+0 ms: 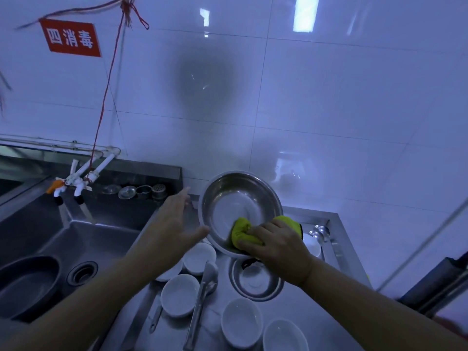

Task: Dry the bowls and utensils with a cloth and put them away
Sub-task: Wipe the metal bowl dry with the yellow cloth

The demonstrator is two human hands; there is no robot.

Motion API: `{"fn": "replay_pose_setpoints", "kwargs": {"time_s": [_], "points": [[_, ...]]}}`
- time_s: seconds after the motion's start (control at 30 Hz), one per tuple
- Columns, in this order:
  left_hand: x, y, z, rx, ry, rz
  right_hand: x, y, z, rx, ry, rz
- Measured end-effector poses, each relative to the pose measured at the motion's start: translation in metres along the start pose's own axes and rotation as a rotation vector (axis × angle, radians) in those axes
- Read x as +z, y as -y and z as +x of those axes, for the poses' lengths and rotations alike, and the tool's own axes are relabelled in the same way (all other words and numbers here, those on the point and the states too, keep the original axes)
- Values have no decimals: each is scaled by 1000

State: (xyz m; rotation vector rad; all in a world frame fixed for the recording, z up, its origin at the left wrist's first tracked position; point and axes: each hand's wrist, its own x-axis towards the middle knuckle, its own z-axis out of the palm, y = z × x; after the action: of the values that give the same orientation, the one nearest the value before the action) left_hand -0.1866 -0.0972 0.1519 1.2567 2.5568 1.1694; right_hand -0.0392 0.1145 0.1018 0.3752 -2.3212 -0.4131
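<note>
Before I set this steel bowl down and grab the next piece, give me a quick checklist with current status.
1. Steel bowl supported: ok, left hand steadies its rim with straight fingers.
2. Yellow cloth in grip: ok, right hand presses it inside the bowl.
3. Bowl fully dry: cannot tell.
4. Landing spot: not ok, the counter below is crowded by the second steel bowl, white bowls and tongs.
5. Storage place in view: not ok.

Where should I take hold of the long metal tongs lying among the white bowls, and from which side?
Grip the tongs around the middle of the shaft, coming straight down from above. They lie flat, running near-to-far on the steel counter, with white bowls close on the left and the small steel bowl on the right, so a sideways approach looks crowded.
</note>
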Motion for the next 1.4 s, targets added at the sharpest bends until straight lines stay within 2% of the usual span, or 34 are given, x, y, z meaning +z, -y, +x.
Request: {"fn": "replay_pose_setpoints", "kwargs": {"time_s": [0.07, 0.17, 0.3, 0.4, 0.47, 0.5, 0.57, 0.63, 0.7, 0.83, 0.97, 1.07, 1.13, 1.27, 1.4], "points": [[2, -6, -8, 345, -130, 323, 1, 0, 1, 1, 23, -1], [14, -8, -6, 693, -70, 596, 3, 2, 6, 19, 35, 21], [21, -6, 4, 876, 69, 730, -1, -1, 5, 77, -9, 83], [24, -10, 7, 901, 93, 733, -3, -3, 5, 58, -51, 100], [25, -9, 10, 829, 83, 709, -2, -7, 4, 100, -99, 115], [26, -7, 11, 754, 65, 622, -3, -11, 3, 160, -133, 137], [26, -5, 8, 491, 45, 255, -7, -20, 2, 322, -219, 162], [31, -7, 7, 117, 96, -237, -12, -26, 4, 501, -297, 183], [37, -14, 6, -95, 114, -579, -11, -25, 11, 625, -292, 243], [51, -42, 12, -320, 28, -930, 0, -14, 30, 644, -282, 308], [54, -51, 26, -581, -86, -1128, 4, 6, 47, 588, -308, 260], [52, -51, 35, -622, -82, -1117, 11, 15, 46, 511, -326, 230], [51, -52, 38, -627, -98, -1099, 11, 9, 45, 531, -347, 275], [45, -58, 38, -638, -157, -1140, -2, -6, 49, 801, -416, 530], [41, -63, 35, -561, -167, -1170, -7, -17, 52, 895, -441, 593]]}}
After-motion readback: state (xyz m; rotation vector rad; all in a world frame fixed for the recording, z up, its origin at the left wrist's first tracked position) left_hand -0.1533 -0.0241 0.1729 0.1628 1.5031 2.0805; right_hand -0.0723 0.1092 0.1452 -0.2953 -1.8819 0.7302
